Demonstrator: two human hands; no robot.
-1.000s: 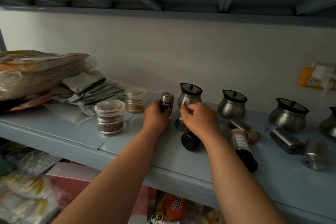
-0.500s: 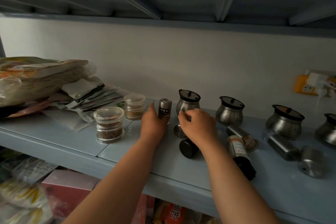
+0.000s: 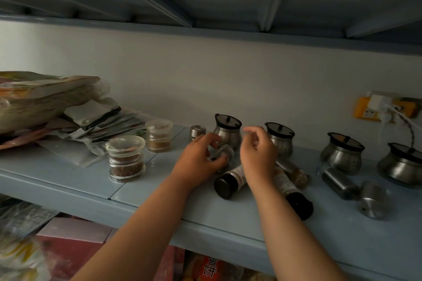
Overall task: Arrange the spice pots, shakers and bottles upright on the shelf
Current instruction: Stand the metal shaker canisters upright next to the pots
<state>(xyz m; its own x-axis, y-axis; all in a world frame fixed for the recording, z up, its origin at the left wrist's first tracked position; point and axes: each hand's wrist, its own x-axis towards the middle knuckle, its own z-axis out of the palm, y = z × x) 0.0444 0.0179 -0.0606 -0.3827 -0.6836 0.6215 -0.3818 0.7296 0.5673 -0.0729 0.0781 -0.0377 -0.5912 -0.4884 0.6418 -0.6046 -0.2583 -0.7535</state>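
My left hand [image 3: 197,162] curls its fingers and thumb round a small tipped shaker [image 3: 225,154] lying on the blue shelf [image 3: 68,180]. My right hand [image 3: 259,151] hovers just right of it, fingers loosely curled, holding nothing. A small steel shaker [image 3: 197,132] stands upright behind my left hand. A black-capped bottle [image 3: 229,182] lies below the hands. Another dark-capped bottle [image 3: 295,198] and a glass bottle [image 3: 295,173] lie under and right of my right forearm. Two steel shakers [image 3: 339,182] [image 3: 372,202] lie further right.
Several lidded steel pots [image 3: 228,133] [image 3: 281,141] [image 3: 342,154] [image 3: 403,166] stand along the wall. Two glass spice jars [image 3: 126,161] [image 3: 158,136] stand to the left, beside a pile of packets [image 3: 45,107]. A yellow socket with plugs [image 3: 379,109] is on the wall at right.
My left hand let go of the upright steel shaker and moved right onto the tipped shaker. My right hand lifted off that shaker and drew slightly right.
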